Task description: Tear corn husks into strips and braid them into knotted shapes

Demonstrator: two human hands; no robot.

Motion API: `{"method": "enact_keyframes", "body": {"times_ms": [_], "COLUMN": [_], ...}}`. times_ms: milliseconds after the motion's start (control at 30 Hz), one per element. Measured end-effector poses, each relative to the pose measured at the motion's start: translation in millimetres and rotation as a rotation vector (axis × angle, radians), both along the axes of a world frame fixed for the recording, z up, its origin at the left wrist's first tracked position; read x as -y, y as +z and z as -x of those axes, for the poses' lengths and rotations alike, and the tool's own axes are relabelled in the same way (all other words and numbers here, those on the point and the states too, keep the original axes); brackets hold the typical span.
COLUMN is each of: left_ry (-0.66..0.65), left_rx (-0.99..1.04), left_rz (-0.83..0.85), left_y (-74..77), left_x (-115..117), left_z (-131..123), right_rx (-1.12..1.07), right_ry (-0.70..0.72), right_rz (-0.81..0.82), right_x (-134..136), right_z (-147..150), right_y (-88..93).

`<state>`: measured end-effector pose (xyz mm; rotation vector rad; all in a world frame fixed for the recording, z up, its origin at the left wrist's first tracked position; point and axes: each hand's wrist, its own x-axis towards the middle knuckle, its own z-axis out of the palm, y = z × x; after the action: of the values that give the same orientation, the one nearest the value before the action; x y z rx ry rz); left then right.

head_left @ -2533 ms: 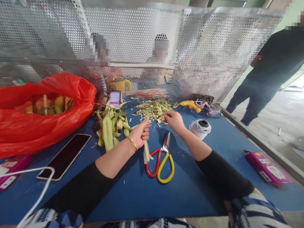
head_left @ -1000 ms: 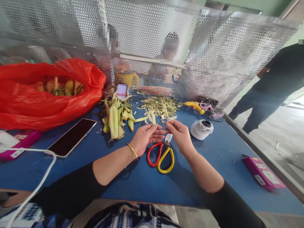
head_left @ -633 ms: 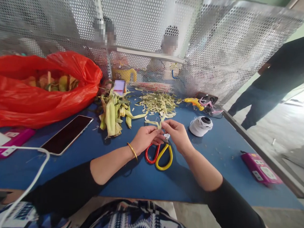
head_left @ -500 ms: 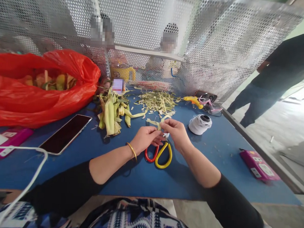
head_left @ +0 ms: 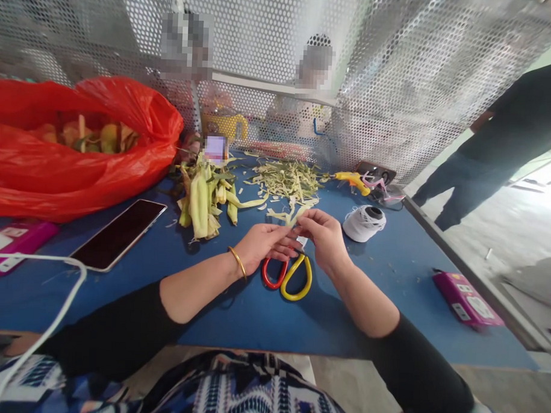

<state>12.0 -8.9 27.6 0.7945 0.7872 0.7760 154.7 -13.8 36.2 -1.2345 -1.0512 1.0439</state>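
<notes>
Over the middle of the blue table, my left hand (head_left: 270,242) and my right hand (head_left: 323,237) meet at a pale green corn husk strip (head_left: 294,215). Thumb and fingers of each hand pinch it, and its free ends stick out beyond the fingertips. Just below lie scissors (head_left: 297,278) with one red and one yellow handle; my hands partly cover their blades. A bunch of corn husks (head_left: 199,204) lies to the left of my hands. Behind them spreads a heap of cut husk scraps (head_left: 288,180). To the right stands a spool of white thread (head_left: 364,223).
A red plastic bag (head_left: 136,183) fills the left back, with a phone (head_left: 118,234) in front. A yellow glue gun (head_left: 354,183) lies at the right back, a purple packet (head_left: 467,299) at the right. Perforated mesh (head_left: 263,43) rises behind; people are beyond it.
My left fingers have straightened a little and spread beside the husk strip. My right hand still pinches it. The view has tilted slightly; the objects on the table keep their places.
</notes>
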Motion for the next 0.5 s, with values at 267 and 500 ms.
{"method": "enact_keyframes", "body": {"times_ms": [267,500], "left_ry": [0.012,0.202], "left_rx": [0.053,0.018], "left_rz": [0.044,0.069], "left_y": [-1.9,4.6], "left_x": [-5.0,-6.8], "left_z": [3.0,3.9], "right_rx": [0.114,0.785], "right_ry": [0.072,0.18], "right_rz": [-0.206,-0.631], "right_x": [3.0,9.3], "right_z": [2.0,-2.2], "right_y": [-1.4,-3.5]}}
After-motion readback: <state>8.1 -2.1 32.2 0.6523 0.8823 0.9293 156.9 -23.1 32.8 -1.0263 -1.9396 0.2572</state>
